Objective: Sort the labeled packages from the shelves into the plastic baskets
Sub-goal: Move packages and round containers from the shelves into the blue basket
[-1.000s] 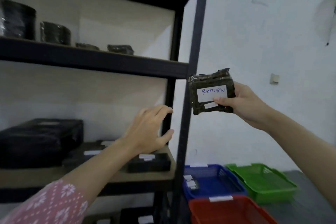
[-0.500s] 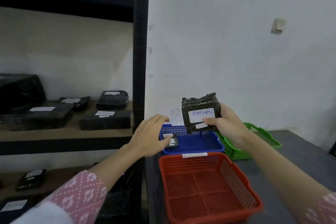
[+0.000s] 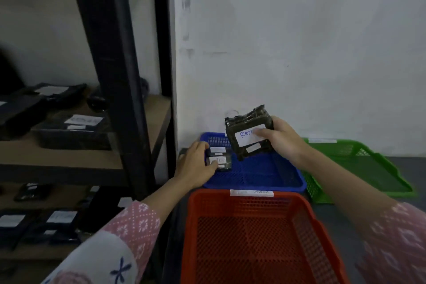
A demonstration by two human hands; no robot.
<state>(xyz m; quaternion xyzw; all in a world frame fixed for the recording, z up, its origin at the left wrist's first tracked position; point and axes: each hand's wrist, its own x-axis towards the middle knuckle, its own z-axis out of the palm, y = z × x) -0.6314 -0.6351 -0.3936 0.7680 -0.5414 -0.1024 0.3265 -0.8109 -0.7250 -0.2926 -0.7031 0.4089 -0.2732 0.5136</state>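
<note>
- The right hand (image 3: 284, 143) grips a dark wrapped package (image 3: 249, 132) by its right side, thumb laid across the white label so that only "RET" shows; the label side is tilted toward the person, I'd guess so it can be read before it is dropped.
- The package hangs just above the blue basket (image 3: 265, 176), over its rear half, not yet touching the mesh floor.
- The left hand (image 3: 197, 165) rests at the blue basket's left rim, fingers relaxed and fairly straight, the thumb touching a smaller labelled package (image 3: 219, 159) that already lies inside. It seems to be steadying the basket or nudging that package aside to make room, though I cannot tell which.
- The red basket (image 3: 253, 237) sits nearest the person and the green basket (image 3: 359, 168) lies to the right of the blue one. All three stand on a dark surface (image 3: 410, 166) against the white wall, beside the shelves (image 3: 76, 159), so a package travels only a short way.
- More dark labelled packages lie on the shelves, so by my reckoning the sorting is far from done.
</note>
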